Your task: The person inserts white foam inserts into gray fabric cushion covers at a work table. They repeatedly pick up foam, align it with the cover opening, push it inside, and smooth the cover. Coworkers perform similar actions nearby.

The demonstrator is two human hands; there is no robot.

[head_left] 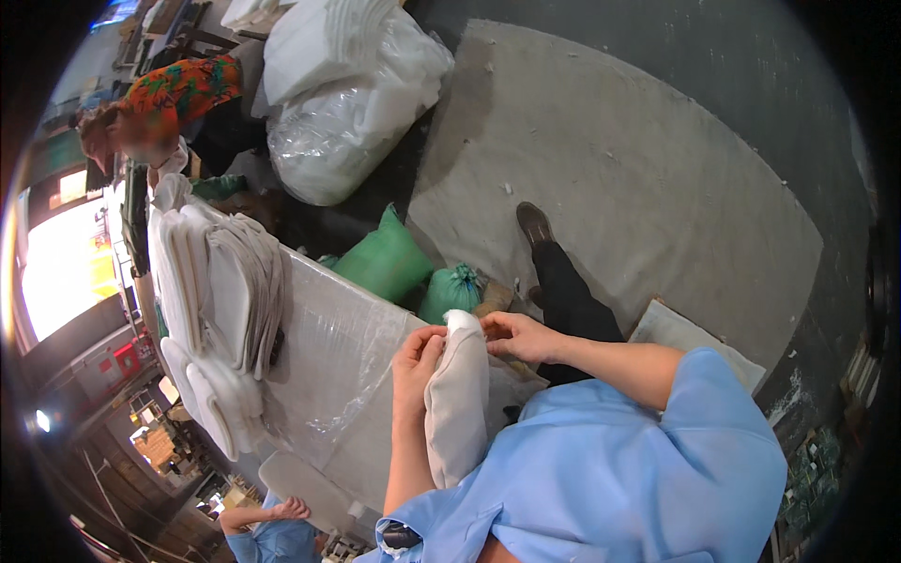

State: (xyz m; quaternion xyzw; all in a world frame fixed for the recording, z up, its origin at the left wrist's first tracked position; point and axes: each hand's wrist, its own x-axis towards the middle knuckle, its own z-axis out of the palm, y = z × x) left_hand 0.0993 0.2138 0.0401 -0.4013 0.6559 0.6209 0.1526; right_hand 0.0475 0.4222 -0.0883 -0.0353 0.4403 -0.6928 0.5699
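Upright against my blue shirt stands a long cream cloth cover [455, 413], with white padding [463, 324] showing at its far end. My left hand [418, 364] is closed on the cover's left edge near that end, fingers bent and thumb against the cloth. On the other side, my right hand [518, 336] pinches the right edge by the opening. How far the padding reaches inside the cover is hidden.
A plastic-wrapped table [333, 375] bears stacked white pads [221, 291]. Beyond it lie green sacks [385, 258] and a large clear bag of white foam sheets [347, 103]. Another person in an orange patterned shirt [192, 89] bends at the far left; a blue-sleeved person [277, 535] works at lower left.
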